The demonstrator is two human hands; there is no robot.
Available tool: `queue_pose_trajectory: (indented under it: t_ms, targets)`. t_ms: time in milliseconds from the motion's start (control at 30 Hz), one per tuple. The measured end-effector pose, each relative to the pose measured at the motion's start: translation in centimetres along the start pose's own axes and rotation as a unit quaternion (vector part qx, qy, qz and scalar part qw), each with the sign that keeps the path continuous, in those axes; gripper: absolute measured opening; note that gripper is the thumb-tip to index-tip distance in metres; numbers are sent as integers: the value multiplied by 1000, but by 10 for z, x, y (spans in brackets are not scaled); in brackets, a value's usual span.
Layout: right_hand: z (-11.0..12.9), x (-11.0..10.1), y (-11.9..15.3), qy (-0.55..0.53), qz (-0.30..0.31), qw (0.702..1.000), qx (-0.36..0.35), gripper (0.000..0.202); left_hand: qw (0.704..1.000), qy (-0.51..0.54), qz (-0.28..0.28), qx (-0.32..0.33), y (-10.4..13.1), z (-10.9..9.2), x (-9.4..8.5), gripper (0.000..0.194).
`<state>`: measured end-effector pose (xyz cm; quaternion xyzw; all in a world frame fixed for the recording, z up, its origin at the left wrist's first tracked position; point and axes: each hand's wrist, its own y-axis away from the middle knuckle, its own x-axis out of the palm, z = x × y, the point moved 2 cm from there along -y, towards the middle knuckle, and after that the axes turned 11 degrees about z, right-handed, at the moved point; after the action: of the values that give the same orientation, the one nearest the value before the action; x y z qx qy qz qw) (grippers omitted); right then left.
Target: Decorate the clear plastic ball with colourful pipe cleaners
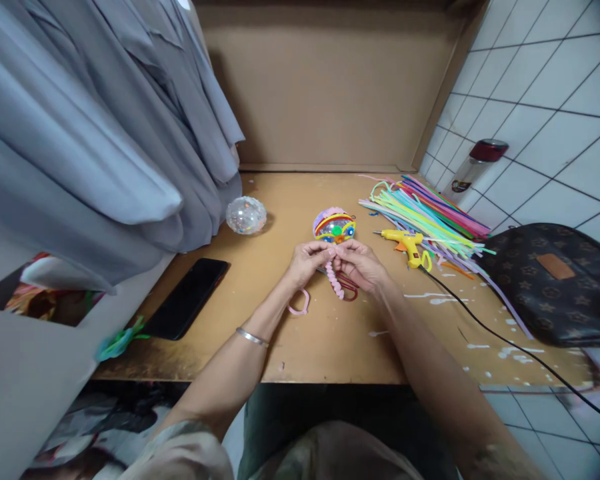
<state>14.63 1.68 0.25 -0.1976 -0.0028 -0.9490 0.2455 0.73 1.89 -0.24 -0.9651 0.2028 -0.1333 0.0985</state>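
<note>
Over the middle of the table, my left hand (307, 262) and my right hand (361, 265) meet at the fingertips, both pinching a pink pipe cleaner (335, 280). Its twisted, beaded-looking length hangs down between them. A thin pink loop (300, 303) shows below my left hand. Beside my right fingers lies a dark red pipe cleaner loop (350, 288), partly hidden by the hand. Just beyond my fingertips sits a clear ball decorated with coloured strips (334, 223), its near edge covered by my hands.
A clear ball (247, 215) and a black phone (187, 299) lie left. To the right are a yellow glue gun (404, 243) with its cord, a pile of colourful pipe cleaners (425, 210), a brown bag (555, 283) and a bottle (475, 170). Grey cloth (105, 120) hangs at left.
</note>
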Motion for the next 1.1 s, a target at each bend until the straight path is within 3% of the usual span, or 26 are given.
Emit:
queue_pose_trajectory:
  t_ms: [200, 367, 567, 800, 967, 1100]
  targets:
    - [-4, 1, -2, -26, -2, 1000, 0, 41, 1000, -8, -11, 5, 1, 1, -1, 37]
    - [-10, 13, -5, -30, -74, 996, -30, 42, 996, 34, -77, 28, -2, 3, 1, 39]
    - [-6, 24, 1, 165, -79, 982, -37, 33, 978, 82, -168, 89, -8, -1, -4, 40]
    - [-10, 15, 2, 232, -141, 961, -47, 27, 975, 86, -175, 102, -7, 2, -16, 39]
    - [-11, 12, 0, 290, -120, 947, -63, 23, 988, -14, -125, 87, -4, 4, -8, 36]
    - [-8, 8, -3, 208, -124, 969, -49, 28, 979, 5, -167, 117, -1, 1, -16, 35]
